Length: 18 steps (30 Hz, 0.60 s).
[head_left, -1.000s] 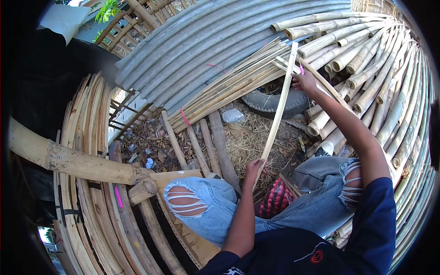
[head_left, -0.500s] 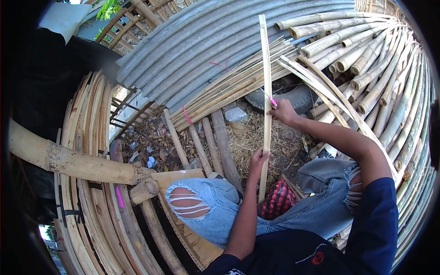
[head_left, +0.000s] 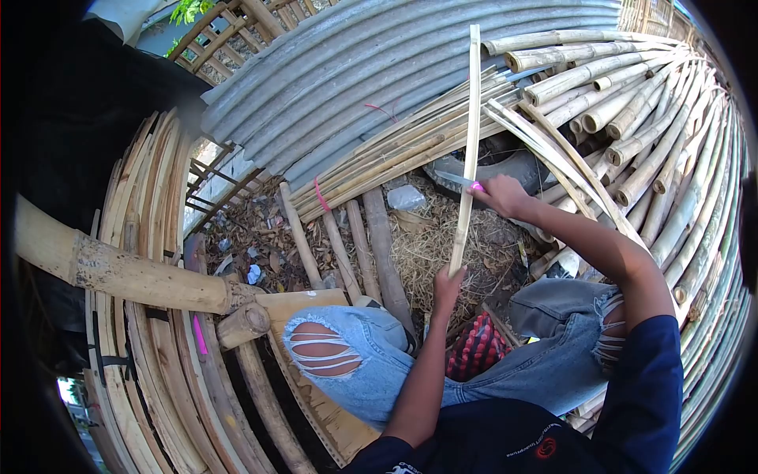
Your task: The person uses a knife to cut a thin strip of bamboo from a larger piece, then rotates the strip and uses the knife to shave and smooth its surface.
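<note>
My left hand [head_left: 448,288] is closed around the lower part of a long, pale bamboo strip [head_left: 472,110], which stands nearly upright in front of me and leans a little right at the top. In my right hand [head_left: 503,196] is a knife [head_left: 453,179] with a pink handle, its fingers wrapped round the grip. The blade points left and lies across the strip around its middle; whether the edge bites into the bamboo is not clear. Below my left hand sits a red-and-black patterned thing [head_left: 478,346] between my legs.
A bundle of thin bamboo strips [head_left: 395,160] lies ahead, partly over a tire [head_left: 505,172]. Bamboo poles [head_left: 632,142] are stacked at right. Loose split strips [head_left: 557,146] lean beside me. Wood slats [head_left: 146,261] and a thick bamboo pole [head_left: 150,280] stand left.
The knife blade has swung from pointing up-left to lying flatter across the strip. My right hand is slightly lower and further right. The strip's top has shifted right, and my left hand sits slightly lower.
</note>
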{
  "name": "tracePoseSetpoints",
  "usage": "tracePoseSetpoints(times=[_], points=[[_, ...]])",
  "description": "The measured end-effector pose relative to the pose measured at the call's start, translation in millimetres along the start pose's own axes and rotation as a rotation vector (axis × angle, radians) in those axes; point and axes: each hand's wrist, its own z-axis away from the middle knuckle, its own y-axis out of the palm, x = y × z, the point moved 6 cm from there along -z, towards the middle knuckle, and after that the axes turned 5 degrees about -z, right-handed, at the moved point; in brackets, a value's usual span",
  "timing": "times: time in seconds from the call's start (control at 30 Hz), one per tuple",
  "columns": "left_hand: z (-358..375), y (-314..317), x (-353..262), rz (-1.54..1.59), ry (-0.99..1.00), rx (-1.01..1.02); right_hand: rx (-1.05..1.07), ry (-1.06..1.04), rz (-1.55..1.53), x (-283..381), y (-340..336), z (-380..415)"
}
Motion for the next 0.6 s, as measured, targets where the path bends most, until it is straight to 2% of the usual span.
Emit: tracePoseSetpoints(times=[0.07, 0.1, 0.17, 0.2, 0.27, 0.3, 0.37, 0.5, 0.57, 0.6], points=[[-0.7, -4.9, -4.4, -0.008, 0.018, -0.045, 0.150, -0.130, 0.094, 8.3, 29.0, 11.8], [-1.6, -5.5, -4.8, -0.010, 0.016, -0.049, 0.151, -0.133, 0.092, 9.5, 37.5, 17.5], [-4.0, -7.4, -5.0, 0.064, 0.014, -0.057, 0.418, -0.346, 0.141, 28.3, 65.3, 35.4], [-4.3, -8.6, -5.0, 0.063, 0.012, -0.061, 0.419, -0.350, 0.139, 28.1, 75.1, 38.4], [-3.4, -7.4, -6.2, 0.048, -0.009, -0.039, 0.417, -0.518, 0.205, 32.7, 91.6, 44.4], [-3.8, -7.8, -7.2, 0.047, -0.010, -0.040, 0.417, -0.519, 0.205, 26.2, 93.7, 41.8], [-6.7, -7.4, -6.3, 0.172, 0.006, -0.016, 0.330, -0.390, 0.210, 18.6, 78.8, 31.7], [-8.1, -6.8, -21.7, 0.144, -0.002, -0.051, 0.304, -0.283, 0.195, 23.2, 74.2, 30.3], [-5.7, -11.6, -17.8, 0.196, -0.051, -0.089, 0.299, -0.340, 0.206, 32.1, 87.5, 37.2], [-9.1, -13.5, -12.1, 0.111, -0.024, -0.122, 0.307, -0.458, 0.219, 34.8, 98.3, 39.7]])
